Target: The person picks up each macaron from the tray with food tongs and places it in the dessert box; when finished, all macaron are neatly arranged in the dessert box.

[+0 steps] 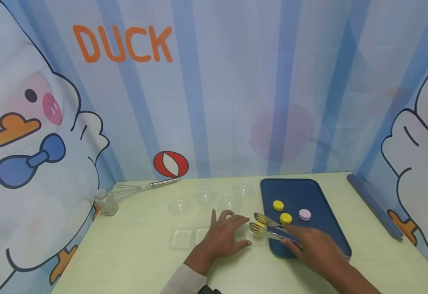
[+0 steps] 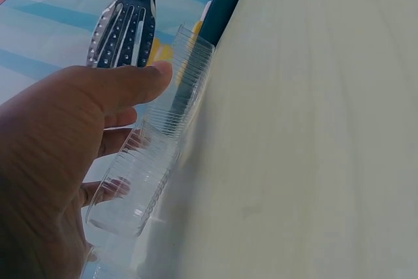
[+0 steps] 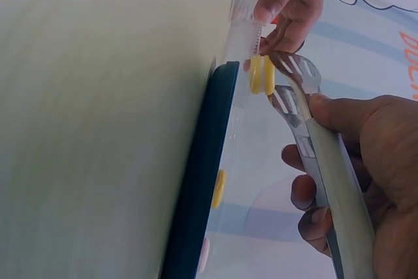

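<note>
My right hand (image 1: pixel 318 249) grips metal tongs (image 3: pixel 326 168) by their handles. A yellow macaron (image 3: pixel 262 75) sits between the slotted tips of the tongs, above a clear plastic box (image 1: pixel 259 240) by the tray's left edge. To the left, my left hand (image 1: pixel 222 237) lies over the row of clear boxes. Its thumb (image 2: pixel 147 82) and fingers curve about a clear box (image 2: pixel 124 210), with some fingers visible through the plastic. More macarons, yellow (image 1: pixel 278 205) and lilac (image 1: pixel 304 214), lie on the dark blue tray (image 1: pixel 320 241).
Clear domed lids (image 1: pixel 179 206) stand behind the boxes. At the back left are a whisk (image 1: pixel 144 188) and a small pale block-like object (image 1: pixel 107 203). A dark rolled strip (image 1: pixel 375 208) lies along the table's right edge. Curtains with duck pictures enclose the table.
</note>
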Available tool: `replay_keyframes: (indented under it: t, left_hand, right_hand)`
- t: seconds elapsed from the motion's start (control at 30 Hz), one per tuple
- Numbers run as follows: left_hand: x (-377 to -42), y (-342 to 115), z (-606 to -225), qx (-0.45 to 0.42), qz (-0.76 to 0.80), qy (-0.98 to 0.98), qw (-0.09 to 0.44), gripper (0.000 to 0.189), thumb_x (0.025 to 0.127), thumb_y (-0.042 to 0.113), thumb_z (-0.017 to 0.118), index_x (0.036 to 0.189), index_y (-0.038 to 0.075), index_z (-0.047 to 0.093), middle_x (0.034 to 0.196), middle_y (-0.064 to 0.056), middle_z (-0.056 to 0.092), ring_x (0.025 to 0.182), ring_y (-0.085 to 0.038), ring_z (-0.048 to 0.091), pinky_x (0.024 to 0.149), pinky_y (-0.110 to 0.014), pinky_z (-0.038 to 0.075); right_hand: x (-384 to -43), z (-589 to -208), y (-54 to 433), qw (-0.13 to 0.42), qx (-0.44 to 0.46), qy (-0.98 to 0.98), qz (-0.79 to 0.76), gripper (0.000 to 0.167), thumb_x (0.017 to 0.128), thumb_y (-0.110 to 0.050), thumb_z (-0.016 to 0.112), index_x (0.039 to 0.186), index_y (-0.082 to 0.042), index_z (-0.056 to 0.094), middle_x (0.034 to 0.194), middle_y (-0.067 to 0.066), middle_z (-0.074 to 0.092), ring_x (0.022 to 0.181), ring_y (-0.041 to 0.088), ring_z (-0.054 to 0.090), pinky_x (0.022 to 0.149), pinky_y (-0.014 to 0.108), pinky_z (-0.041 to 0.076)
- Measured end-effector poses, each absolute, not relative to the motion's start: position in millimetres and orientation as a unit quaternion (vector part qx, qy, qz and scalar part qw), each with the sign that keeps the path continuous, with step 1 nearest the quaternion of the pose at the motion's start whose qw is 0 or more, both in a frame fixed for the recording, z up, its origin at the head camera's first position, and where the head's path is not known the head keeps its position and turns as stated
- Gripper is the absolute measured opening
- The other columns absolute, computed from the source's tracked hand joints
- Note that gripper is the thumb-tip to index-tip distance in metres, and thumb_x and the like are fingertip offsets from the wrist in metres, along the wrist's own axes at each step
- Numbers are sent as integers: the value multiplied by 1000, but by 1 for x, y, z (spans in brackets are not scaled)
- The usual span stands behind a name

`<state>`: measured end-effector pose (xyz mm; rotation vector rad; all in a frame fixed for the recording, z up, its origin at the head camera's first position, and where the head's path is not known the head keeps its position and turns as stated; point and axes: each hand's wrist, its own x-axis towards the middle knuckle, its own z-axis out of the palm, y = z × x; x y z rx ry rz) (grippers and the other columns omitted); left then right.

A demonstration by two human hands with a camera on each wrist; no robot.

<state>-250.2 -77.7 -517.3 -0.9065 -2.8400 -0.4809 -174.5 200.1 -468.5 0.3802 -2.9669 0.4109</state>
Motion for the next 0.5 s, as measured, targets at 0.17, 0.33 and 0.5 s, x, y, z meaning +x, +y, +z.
replay_keyframes:
  t: [0.17, 0.33, 0.5]
  left_hand:
    - [-250, -77, -517, -296, -155, -940, 59, 62, 96, 54, 78, 151, 28, 65, 151, 7, 69, 146, -27, 52, 123, -86, 23]
    - [-251, -77, -517, -296, -156, -941, 57, 62, 96, 54, 78, 151, 28, 65, 151, 7, 69, 147, -27, 52, 123, -86, 23]
    - [-252, -77, -518, -296, -159, -940, 57, 63, 96, 54, 78, 151, 27, 64, 152, 8, 69, 147, -25, 52, 124, -86, 22]
  right_hand:
    - [-175, -470, 196, 48, 118, -983, 131, 47, 98, -42, 81, 138, -19, 76, 119, 3, 83, 79, 8, 62, 68, 36, 52]
    - [-177, -471, 192, 40, 115, -984, 128, 45, 97, -41, 82, 136, -19, 77, 114, 1, 83, 77, 8, 59, 67, 36, 50]
    - [-178, -470, 189, 38, 117, -984, 131, 44, 96, -39, 83, 135, -18, 77, 108, 1, 83, 75, 8, 60, 65, 36, 51]
